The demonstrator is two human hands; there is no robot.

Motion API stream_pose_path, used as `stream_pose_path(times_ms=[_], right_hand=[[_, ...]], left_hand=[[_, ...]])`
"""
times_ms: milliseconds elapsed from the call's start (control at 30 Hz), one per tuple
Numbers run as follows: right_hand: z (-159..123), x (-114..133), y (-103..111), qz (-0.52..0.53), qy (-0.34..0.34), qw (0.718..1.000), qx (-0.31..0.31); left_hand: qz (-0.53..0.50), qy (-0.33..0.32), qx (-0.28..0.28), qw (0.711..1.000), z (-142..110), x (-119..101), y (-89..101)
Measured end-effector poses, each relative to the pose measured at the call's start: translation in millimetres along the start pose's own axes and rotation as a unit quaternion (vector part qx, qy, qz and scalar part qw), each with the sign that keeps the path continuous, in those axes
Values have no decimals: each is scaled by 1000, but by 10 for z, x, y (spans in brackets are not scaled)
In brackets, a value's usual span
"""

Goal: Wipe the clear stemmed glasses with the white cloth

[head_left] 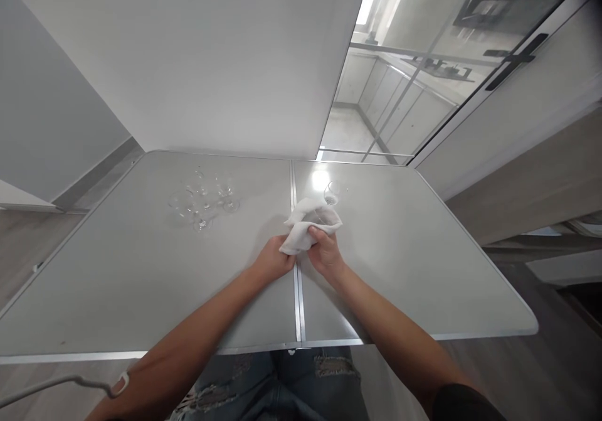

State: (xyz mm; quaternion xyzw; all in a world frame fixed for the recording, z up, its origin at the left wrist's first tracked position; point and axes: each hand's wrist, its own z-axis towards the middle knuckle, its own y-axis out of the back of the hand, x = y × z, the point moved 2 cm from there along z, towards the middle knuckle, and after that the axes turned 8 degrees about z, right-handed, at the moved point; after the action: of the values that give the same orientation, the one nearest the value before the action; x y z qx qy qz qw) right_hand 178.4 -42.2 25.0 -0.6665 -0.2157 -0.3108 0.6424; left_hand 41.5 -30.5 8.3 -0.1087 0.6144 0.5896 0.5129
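Note:
In front of me, over the table's centre seam, both hands grip a white cloth (301, 236). My left hand (275, 259) is closed at its lower left corner, the fingertips partly hidden by the fabric. My right hand (327, 253) is closed on the right side, thumb pressed on top. Within the open fold shows a greyish, see-through patch that may be a glass; the cloth hides most of it. Just beyond the cloth, a clear drinking glass (332, 194) is on the table. Several more clear glasses (203, 223) are grouped at the left.
The pale grey folding table (399, 270) has a metal edge and a metal seam (298, 308) down its middle. A white wall panel (226, 63) rises behind it. To the right is a glass door (399, 95) with a black handle. A white cable (61, 381) hangs at lower left.

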Motion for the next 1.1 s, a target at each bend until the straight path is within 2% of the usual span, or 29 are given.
stream_pose_path(times_ms=[67, 100, 167, 200, 267, 333, 367, 400, 433, 500, 567, 600, 667, 733, 800, 833, 900, 967, 1000, 1033, 1100], right_hand=[[8, 27, -5, 0, 26, 999, -26], [17, 31, 6, 0, 11, 1000, -18], [43, 13, 62, 7, -84, 995, 46], [54, -2, 102, 16, -150, 984, 97], [68, -20, 189, 41, -249, 948, 193], [87, -14, 257, 63, -262, 932, 243], [98, -9, 272, 67, -247, 935, 244], [106, -7, 271, 64, -231, 943, 232], [113, -8, 255, 54, -215, 953, 209], [121, -8, 188, 18, -162, 978, 133], [121, 18, 102, -27, -60, 997, 43], [115, 41, 63, -52, 0, 999, 5], [96, 94, 12, -103, 85, 990, -37], [87, 137, 14, -125, 85, 988, -23], [91, 149, 59, -96, -6, 994, 50], [92, 143, 88, -66, -68, 990, 100], [88, 124, 144, 0, -166, 967, 191], [92, 114, 176, 50, -191, 950, 242], [96, 113, 177, 63, -184, 949, 249], [101, 118, 170, 65, -173, 952, 243], [112, 146, 132, 33, -139, 969, 202]], left_hand=[[32, 13, -29, 999, -1, -19, -23], [13, 21, -17, 1000, -1, -32, -29], [-93, 44, 66, 993, -1, -60, -34], [-165, 57, 117, 978, -3, -76, -30], [-306, 85, 212, 924, -13, -103, -12], [-398, 109, 277, 868, -23, -114, 3], [-417, 114, 291, 853, -23, -111, 6], [-417, 115, 295, 852, -21, -104, 3], [-397, 112, 283, 866, -14, -90, -4], [-294, 100, 208, 928, 12, -44, -19], [-124, 83, 105, 983, 35, 8, -23], [-36, 73, 62, 995, 41, 29, -20], [85, 52, 14, 995, 43, 55, -3], [81, 35, 31, 996, 34, 55, 24], [-35, 23, 105, 994, 15, 28, 53], [-114, 24, 155, 981, 3, 6, 64], [-260, 43, 257, 930, -21, -43, 74], [-350, 66, 328, 875, -35, -83, 72], [-367, 71, 343, 862, -34, -96, 70], [-366, 69, 340, 864, -28, -102, 69], [-303, 48, 286, 908, -3, -90, 76]])
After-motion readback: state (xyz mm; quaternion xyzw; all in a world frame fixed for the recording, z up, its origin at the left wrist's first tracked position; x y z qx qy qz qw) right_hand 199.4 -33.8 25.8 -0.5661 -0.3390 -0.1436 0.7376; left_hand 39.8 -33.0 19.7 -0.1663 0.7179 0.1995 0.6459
